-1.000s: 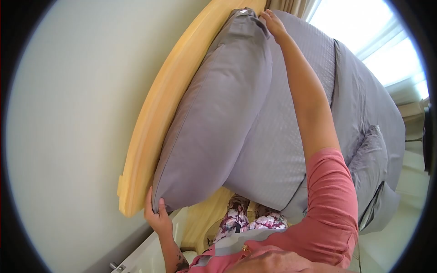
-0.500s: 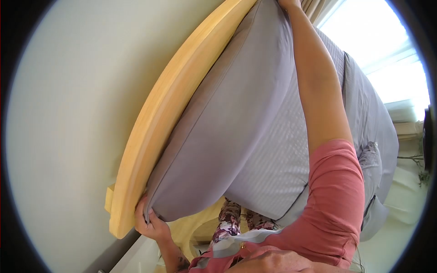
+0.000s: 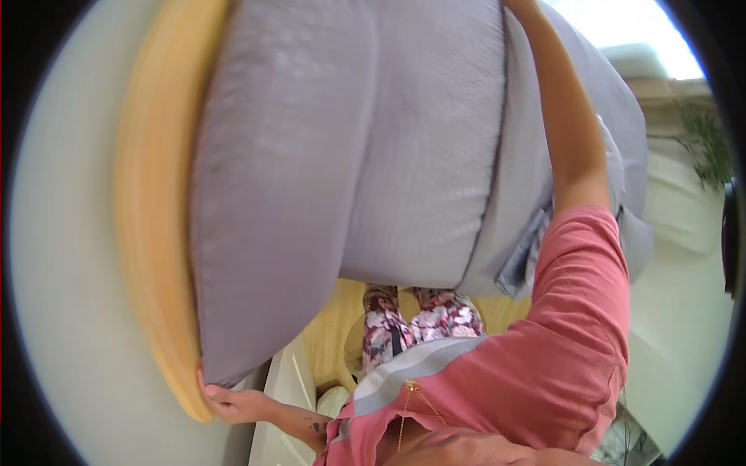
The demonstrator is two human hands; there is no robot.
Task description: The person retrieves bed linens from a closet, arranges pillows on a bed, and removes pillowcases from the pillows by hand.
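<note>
A long grey pillow (image 3: pixel 272 179) lies along the wooden headboard (image 3: pixel 151 171), which curves up the left side. At the pillow's near corner, my left hand (image 3: pixel 233 404) pinches the fabric between thumb and fingers, close to the headboard's lower end. My right arm stretches far across the bed. Only the base of my right hand (image 3: pixel 519 5) shows at the top edge, above the grey bedding (image 3: pixel 435 147); its fingers are out of frame.
A folded grey cover (image 3: pixel 517 155) lies across the bed to the right. White furniture (image 3: pixel 281 396) stands beside the headboard. A bright window (image 3: pixel 645 31) and a green plant (image 3: pixel 703 147) are at the far right. The floor (image 3: pixel 322 326) is light wood.
My view has turned, bringing the headboard further left and more upright. My right hand has moved from the pillow's far end toward the folded cover. My left hand stays at the pillow corner.
</note>
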